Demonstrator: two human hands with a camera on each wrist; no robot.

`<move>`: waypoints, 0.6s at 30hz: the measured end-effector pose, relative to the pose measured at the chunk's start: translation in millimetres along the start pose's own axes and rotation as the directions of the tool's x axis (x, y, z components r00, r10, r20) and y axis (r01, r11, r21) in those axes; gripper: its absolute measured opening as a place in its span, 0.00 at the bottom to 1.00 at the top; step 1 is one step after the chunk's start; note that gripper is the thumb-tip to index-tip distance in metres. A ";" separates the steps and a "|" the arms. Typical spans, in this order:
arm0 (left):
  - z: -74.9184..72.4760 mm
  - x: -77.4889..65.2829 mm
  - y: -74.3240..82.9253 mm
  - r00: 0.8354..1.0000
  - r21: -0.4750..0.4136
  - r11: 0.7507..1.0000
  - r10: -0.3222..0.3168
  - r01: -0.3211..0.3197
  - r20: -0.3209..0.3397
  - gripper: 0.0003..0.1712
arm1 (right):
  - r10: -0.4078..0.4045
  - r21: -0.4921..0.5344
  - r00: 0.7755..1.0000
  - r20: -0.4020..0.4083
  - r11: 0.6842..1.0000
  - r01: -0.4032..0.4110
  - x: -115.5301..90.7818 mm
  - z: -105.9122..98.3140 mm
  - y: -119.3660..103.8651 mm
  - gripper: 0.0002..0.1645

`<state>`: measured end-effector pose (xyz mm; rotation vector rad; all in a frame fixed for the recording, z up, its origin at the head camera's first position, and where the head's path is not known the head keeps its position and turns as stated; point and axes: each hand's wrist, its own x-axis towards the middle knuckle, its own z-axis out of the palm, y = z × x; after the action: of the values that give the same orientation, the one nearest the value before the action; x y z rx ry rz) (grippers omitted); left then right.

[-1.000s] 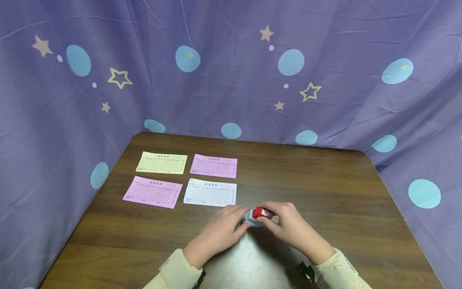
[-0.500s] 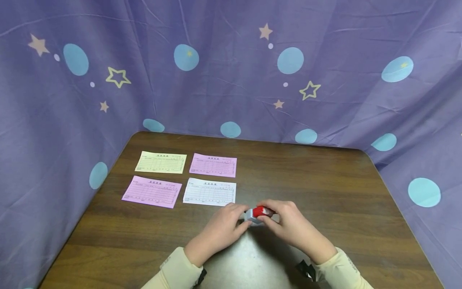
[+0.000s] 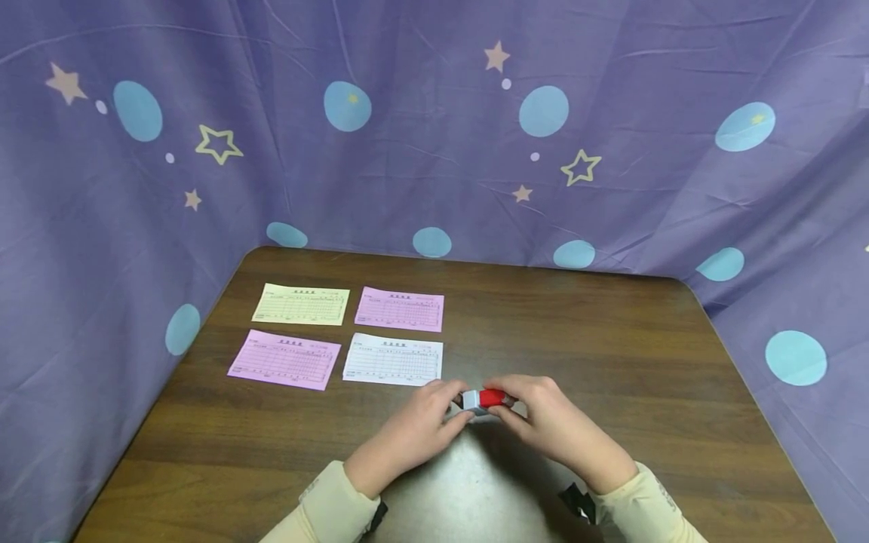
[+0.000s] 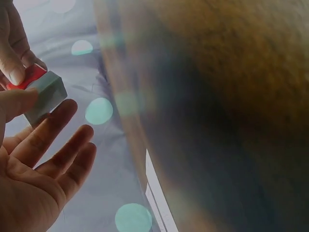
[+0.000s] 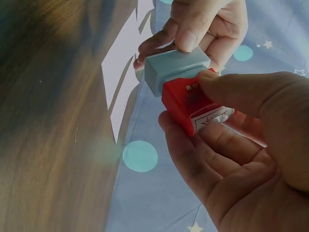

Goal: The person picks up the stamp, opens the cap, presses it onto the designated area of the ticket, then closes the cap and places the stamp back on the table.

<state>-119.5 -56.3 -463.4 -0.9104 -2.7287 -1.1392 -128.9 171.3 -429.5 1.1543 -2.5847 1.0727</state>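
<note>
A small stamp with a red body (image 3: 492, 397) and a grey-blue cap (image 3: 471, 402) is held between both hands, above the near middle of the table. My left hand (image 3: 416, 424) pinches the cap between thumb and fingers. From the other side, my right hand (image 3: 546, 413) grips the red body. In the right wrist view the cap (image 5: 176, 63) sits against the red body (image 5: 181, 99), and a white label with red marks (image 5: 212, 117) shows at the body's far end. The left wrist view has the cap (image 4: 47, 99) under the left thumb, its other fingers spread.
Several printed slips lie left of centre on the wooden table (image 3: 611, 339): a yellow one (image 3: 301, 305), a pink one (image 3: 399, 309), another pink one (image 3: 285, 360) and a white one (image 3: 393, 360). A purple patterned curtain (image 3: 434, 151) surrounds the table's back and sides.
The stamp has turned a little between the hands, so its pale end label no longer shows in the head view. Both hands keep their holds and the slips lie still.
</note>
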 end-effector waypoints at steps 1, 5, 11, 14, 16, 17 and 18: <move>0.0 0.3 -0.1 1.000 -0.011 1.000 -0.002 0.002 0.001 0.12 | -0.004 0.003 1.000 0.001 1.000 0.004 0.2 -0.1 0.0 0.15; 0.4 2.7 -0.7 0.999 -0.114 0.993 -0.037 0.038 0.016 0.14 | -0.001 0.011 1.000 0.001 1.000 0.001 0.5 -0.3 -0.6 0.14; 0.7 4.9 0.0 0.996 -0.218 0.972 -0.090 0.091 0.013 0.14 | 0.000 0.012 1.000 -0.009 1.000 0.000 0.9 1.4 -0.4 0.14; 1.1 5.4 1.0 0.996 -0.195 0.977 -0.094 0.091 -0.006 0.14 | -0.002 0.014 1.000 -0.014 1.000 0.002 1.3 2.6 -0.5 0.14; 1.5 5.8 1.9 0.995 -0.178 0.979 -0.101 0.097 -0.014 0.15 | 0.000 0.016 1.000 -0.016 1.000 0.001 1.5 3.2 -0.8 0.14; 1.6 6.0 2.3 0.994 -0.170 0.980 -0.107 0.103 -0.014 0.15 | -0.002 0.017 1.000 -0.017 1.000 0.003 1.6 3.5 -0.9 0.14; 1.6 6.2 2.7 0.994 -0.163 0.981 -0.111 0.107 -0.014 0.15 | -0.005 0.019 1.000 -0.017 1.000 0.005 1.7 3.9 -0.9 0.14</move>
<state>-122.9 -50.6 -461.2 -0.7652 -2.7299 -1.3999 -128.8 167.3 -431.3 1.1498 -2.5628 1.1038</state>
